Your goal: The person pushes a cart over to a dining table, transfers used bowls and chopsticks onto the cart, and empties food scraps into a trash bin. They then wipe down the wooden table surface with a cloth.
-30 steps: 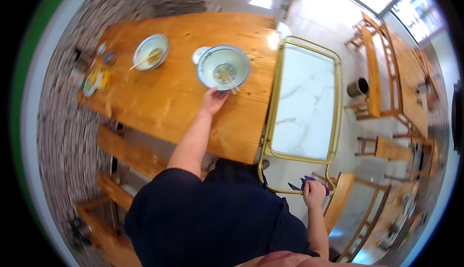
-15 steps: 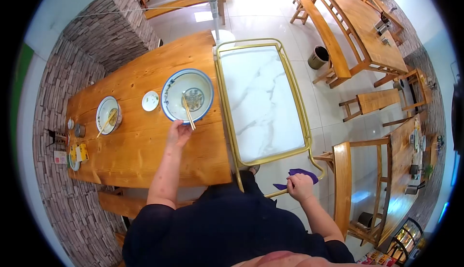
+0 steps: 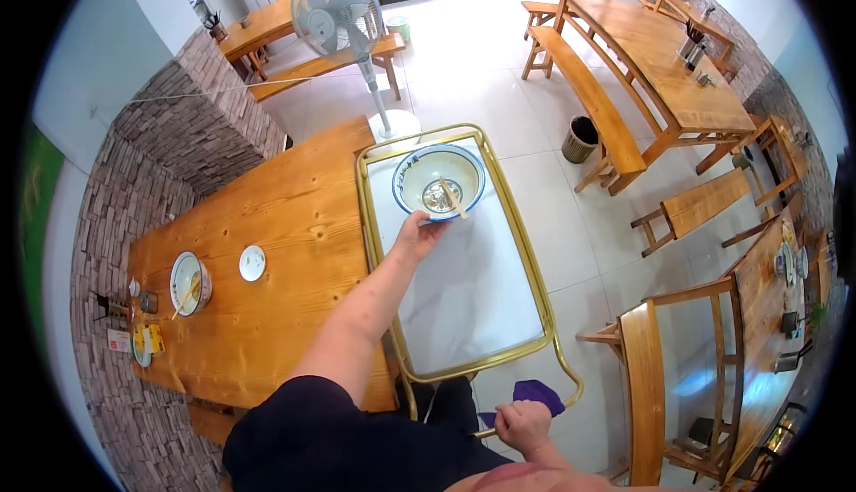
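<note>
Fingers (image 3: 414, 222) of a person's left hand (image 3: 420, 238) are bent closed in a pinch on the near rim of a blue-rimmed bowl (image 3: 428, 176), gripping it over the far half of a gold-framed trolley (image 3: 464, 318); whether the bowl's base touches the pale marble-patterned top cannot be told. Wooden chopsticks (image 3: 453, 198) lean inside it, their ends reaching the near rim beside the hand. Lower right, the right hand (image 3: 524, 425), folded into a fist, holds the trolley's push handle (image 3: 578, 390), a purple cloth (image 3: 539, 395) bunched against the knuckles. Left of the trolley, a wooden table (image 3: 294, 242) carries a small white dish (image 3: 252, 263) and, farther left, a second bowl (image 3: 185, 276) with chopsticks of its own. Beyond the trolley stands a pedestal fan (image 3: 337, 18). Well apart to the right, a wastebasket (image 3: 580, 142) stands near a long wooden bench (image 3: 588, 100) on the tiled floor (image 3: 526, 127).
</note>
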Motion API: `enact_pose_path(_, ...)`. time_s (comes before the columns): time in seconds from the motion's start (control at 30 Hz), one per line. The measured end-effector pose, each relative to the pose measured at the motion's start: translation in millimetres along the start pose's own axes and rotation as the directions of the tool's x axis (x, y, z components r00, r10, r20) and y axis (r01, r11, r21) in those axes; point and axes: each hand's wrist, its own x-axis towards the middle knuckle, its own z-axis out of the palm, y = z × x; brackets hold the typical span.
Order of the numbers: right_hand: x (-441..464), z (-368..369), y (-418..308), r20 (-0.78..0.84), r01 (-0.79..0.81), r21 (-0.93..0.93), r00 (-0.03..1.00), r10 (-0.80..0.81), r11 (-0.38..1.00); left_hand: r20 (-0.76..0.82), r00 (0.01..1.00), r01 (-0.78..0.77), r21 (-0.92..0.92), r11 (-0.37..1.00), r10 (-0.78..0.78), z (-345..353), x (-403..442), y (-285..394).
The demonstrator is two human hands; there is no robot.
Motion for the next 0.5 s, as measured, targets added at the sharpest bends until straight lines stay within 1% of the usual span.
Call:
enact_pose_path(0.07, 0, -1, 2, -0.009, -0.003, -0.007, 1.000, 0.003, 1.000, 0.004, 1.000, 0.017, -0.015, 1.000, -0.017, -3, 30, -12)
enact_pose_path(0.17, 2, 1, 5, -0.004, -0.016, -0.016, 1.000, 0.016, 1.000, 0.006, 0.999, -0.034, -0.008, 0.999, 0.034, 7, 48, -15)
enact_pose_path(0.3, 6, 2, 6, -0.032, -0.039, -0.018, 0.999, 0.039, 0.999, 0.001, 0.999, -0.053, 0.020, 0.998, 0.053, 9, 64, -11)
enact_pose_path(0.4, 10, 1, 4, -0.046, -0.046, -0.036, 0.998, 0.044, 0.998, 0.037, 0.997, -0.068, 0.125, 0.990, 0.064, -2, 74, -7)
enact_pose_path(0.5, 10, 3, 0, -0.040, -0.037, -0.059, 0.999, 0.035, 0.998, 0.126, 0.990, 0.029, 0.255, 0.967, -0.063, -9, 41, 13)
